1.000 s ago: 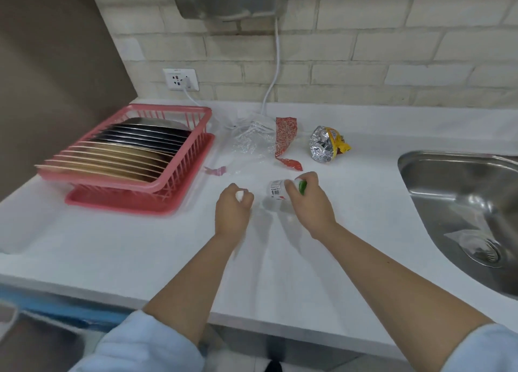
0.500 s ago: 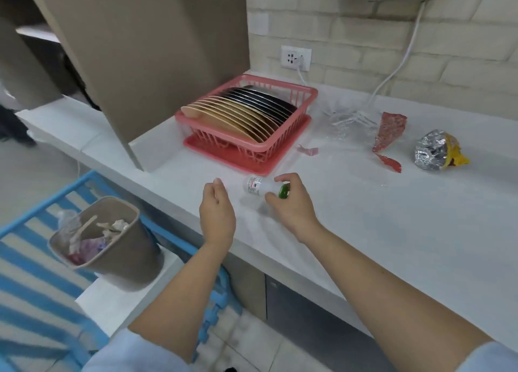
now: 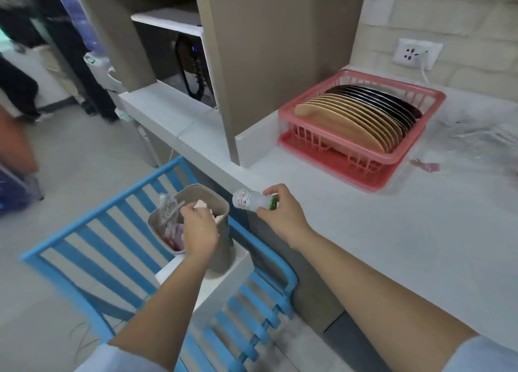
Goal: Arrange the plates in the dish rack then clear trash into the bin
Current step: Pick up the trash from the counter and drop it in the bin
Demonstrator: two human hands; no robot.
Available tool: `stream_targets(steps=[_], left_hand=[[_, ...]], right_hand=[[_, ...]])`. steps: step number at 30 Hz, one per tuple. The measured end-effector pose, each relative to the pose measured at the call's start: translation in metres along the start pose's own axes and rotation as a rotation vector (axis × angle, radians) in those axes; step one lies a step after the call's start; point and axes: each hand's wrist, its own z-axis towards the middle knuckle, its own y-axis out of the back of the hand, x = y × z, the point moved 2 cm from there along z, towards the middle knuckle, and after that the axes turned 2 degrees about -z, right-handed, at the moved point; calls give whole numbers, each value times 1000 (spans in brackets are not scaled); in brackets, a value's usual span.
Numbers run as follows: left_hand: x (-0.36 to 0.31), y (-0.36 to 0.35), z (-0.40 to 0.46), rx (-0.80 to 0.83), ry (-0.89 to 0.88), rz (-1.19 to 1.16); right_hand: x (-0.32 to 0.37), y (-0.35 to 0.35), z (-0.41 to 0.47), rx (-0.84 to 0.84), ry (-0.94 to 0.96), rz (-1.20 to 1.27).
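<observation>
Right hand [image 3: 281,214] grips bottle [image 3: 248,200] at counter [image 3: 392,231] edge; left hand [image 3: 200,230], fingers curled, contents unclear, over bin [image 3: 221,248] at bottle's 8 o'clock.

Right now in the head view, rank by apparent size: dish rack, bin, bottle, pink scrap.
1. Dish rack, largest.
2. Bin, partly hidden by the left hand.
3. Bottle, held by the right hand.
4. Pink scrap, smallest, though farther away.

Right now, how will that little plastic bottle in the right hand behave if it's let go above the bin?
The bottle looks clear and empty, so probably light and easily squashed. It is round and lies sideways in the right hand, short of the bin; released here it may hit the rim or roll.
</observation>
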Motion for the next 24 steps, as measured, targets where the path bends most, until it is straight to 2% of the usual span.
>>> stream_targets(steps=[8,15,18,24], left_hand=[[50,21,101,170,-132,201],[74,3,131,411,-144,569],[76,2,135,398,-184,604],[63,15,135,294,-225,418]], right_hand=[[4,-83,51,38,-88,-51],[-3,-125,84,40,-107,-85],[-3,-143,89,91,-123,-115],[2,-167,92,65,-113,-119]])
